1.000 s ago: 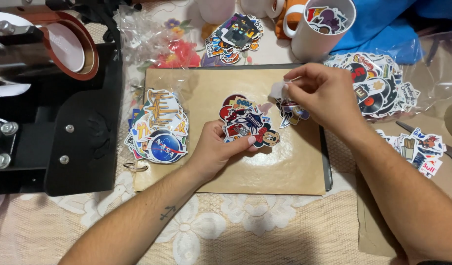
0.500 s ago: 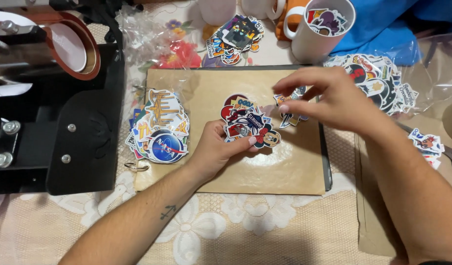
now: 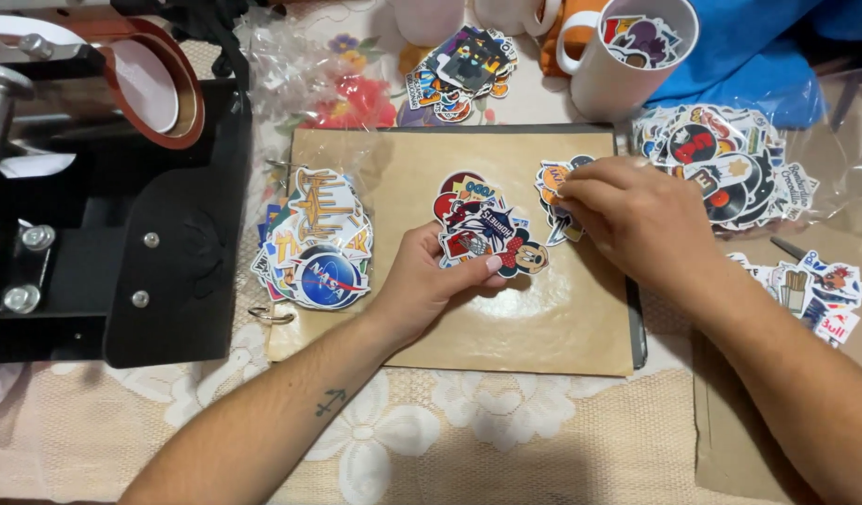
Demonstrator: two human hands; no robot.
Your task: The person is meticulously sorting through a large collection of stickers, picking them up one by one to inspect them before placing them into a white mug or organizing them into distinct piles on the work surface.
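Left hand (image 3: 431,281) palm-down, grip pinching sticker stack (image 3: 482,229); right hand (image 3: 637,220) apparently pinching 1 sticker (image 3: 554,178).

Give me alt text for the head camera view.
Left hand holds a stack of stickers on a tan mat while the right hand fingers a smaller bunch. More sticker piles, a white mug and a black press surround them.
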